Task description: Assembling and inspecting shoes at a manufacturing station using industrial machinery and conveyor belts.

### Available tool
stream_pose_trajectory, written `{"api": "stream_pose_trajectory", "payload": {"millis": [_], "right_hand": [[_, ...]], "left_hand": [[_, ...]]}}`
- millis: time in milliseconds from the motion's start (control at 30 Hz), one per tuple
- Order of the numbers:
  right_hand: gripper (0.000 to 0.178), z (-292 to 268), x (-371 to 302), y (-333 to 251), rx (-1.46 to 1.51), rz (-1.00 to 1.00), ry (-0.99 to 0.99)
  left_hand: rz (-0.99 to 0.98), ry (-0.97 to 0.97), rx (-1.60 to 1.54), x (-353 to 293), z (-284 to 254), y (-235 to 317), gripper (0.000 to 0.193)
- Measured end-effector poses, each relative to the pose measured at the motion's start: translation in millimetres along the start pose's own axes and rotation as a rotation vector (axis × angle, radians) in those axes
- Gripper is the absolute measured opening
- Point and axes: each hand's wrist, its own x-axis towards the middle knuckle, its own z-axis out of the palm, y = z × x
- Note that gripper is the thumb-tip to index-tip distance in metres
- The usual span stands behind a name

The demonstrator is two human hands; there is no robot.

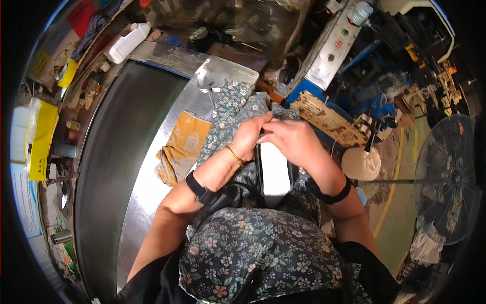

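My left hand (249,134) and my right hand (292,138) meet in front of my body, fingers curled and pressed together. Whatever they pinch is too small or hidden to make out. Just below the fingers, over my lap, lies a bright white rectangular thing (275,172) with dark edges; its surface is washed out by light, so its kind is unclear. Floral cloth (225,109) spreads past my left hand onto the metal table. Beside it rests a mustard-coloured cloth piece (188,136), perhaps a glove, with a T-shaped metal tool (210,92) farther off.
A dark belt (126,152) runs along the left, bordered by a metal table (144,192). A white jug (129,41) stands at the far left. Ahead to the right is a control box (331,48) with buttons. A pale container (361,163) and a large fan (455,180) stand on the right.
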Motion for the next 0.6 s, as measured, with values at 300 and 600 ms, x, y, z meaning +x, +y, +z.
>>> {"api": "stream_pose_trajectory", "payload": {"millis": [300, 600], "right_hand": [[0.029, 62, -63, 41, 0.712, 0.337, 0.348], [0.074, 101, -76, 67, 1.405, 0.995, -0.108]], "left_hand": [[0.637, 0.098, 0.497, -7, 2, -25, 0.040], [0.112, 0.030, 0.164, -19, -49, -37, 0.041]]}}
